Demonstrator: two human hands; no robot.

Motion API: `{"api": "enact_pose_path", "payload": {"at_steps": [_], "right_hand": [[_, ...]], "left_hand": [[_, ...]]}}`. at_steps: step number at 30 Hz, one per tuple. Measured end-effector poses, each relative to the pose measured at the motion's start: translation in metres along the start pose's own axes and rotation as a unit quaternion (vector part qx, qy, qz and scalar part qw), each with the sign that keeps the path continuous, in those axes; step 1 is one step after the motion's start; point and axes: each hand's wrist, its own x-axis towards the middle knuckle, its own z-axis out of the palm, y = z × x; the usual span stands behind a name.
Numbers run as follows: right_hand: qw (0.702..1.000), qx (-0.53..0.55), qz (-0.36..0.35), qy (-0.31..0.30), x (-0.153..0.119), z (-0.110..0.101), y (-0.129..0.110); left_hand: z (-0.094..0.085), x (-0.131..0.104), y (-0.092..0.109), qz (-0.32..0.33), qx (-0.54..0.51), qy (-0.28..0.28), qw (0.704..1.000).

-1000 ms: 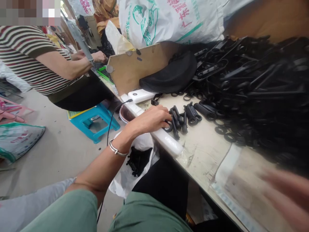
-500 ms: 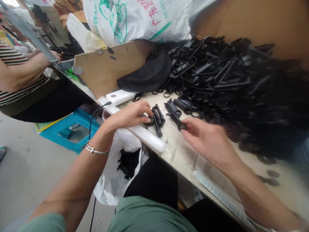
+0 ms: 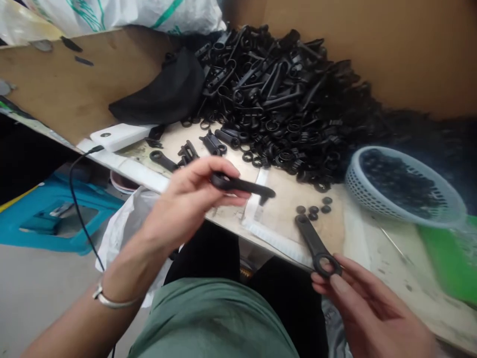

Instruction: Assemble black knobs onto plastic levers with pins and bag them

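Left hand [image 3: 184, 199] grasping black bar [image 3: 248, 186]; right hand [image 3: 376, 308] pinching ring-ended part [image 3: 311, 239]; small discs [image 3: 326, 209], blue basket [image 3: 372, 200] beyond right hand.

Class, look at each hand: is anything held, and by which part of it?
The left hand holds a black bar by its rounded end; the right hand holds another black bar by its ring end.
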Motion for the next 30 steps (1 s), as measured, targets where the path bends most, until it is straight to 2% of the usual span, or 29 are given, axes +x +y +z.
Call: {"api": "enact_pose_path", "payload": {"at_steps": [2,4,9,12,14,16,20,22,24,26,28,30], "right_hand": [[1.000,-0.012,-0.010,0.008,-0.007,0.003,0.006],[0.999,-0.044,-0.025,0.013,-0.012,0.006,0.010],[0.987,-0.159,-0.039,-0.008,-0.015,0.005,0.017],[0.961,-0.259,-0.092,-0.009,-0.011,0.001,0.021],[0.937,-0.319,-0.141,-0.007,-0.007,-0.001,0.022],[0.913,-0.362,-0.186,-0.014,-0.003,-0.003,0.022],[0.863,-0.427,-0.267,-0.049,-0.001,-0.012,0.013],[0.833,-0.455,-0.312,-0.035,-0.003,-0.015,0.004],[0.810,-0.461,-0.361,-0.025,-0.003,-0.011,-0.007],[0.784,-0.448,-0.426,-0.051,0.000,0.000,-0.018],[0.731,-0.449,-0.507,-0.085,0.006,0.015,-0.027],[0.676,-0.471,-0.556,-0.106,0.016,0.027,-0.033]], "left_hand": [[0.025,-0.012,-0.017,-0.065,-0.062,-0.023,0.996],[0.041,-0.024,-0.032,-0.079,-0.072,-0.031,0.994],[0.051,-0.047,-0.053,-0.037,0.039,-0.077,0.996],[0.054,-0.053,-0.055,-0.117,-0.034,-0.046,0.991],[0.056,-0.053,-0.053,-0.192,-0.107,-0.013,0.975],[0.057,-0.052,-0.051,-0.236,-0.143,0.009,0.961],[0.056,-0.049,-0.048,-0.269,-0.110,0.018,0.957],[0.054,-0.049,-0.048,-0.283,-0.072,0.009,0.956],[0.052,-0.051,-0.047,-0.297,-0.061,0.004,0.953],[0.051,-0.055,-0.046,-0.314,-0.090,0.006,0.945],[0.051,-0.058,-0.043,-0.337,-0.147,0.007,0.930],[0.051,-0.062,-0.041,-0.363,-0.203,0.009,0.909]]}}
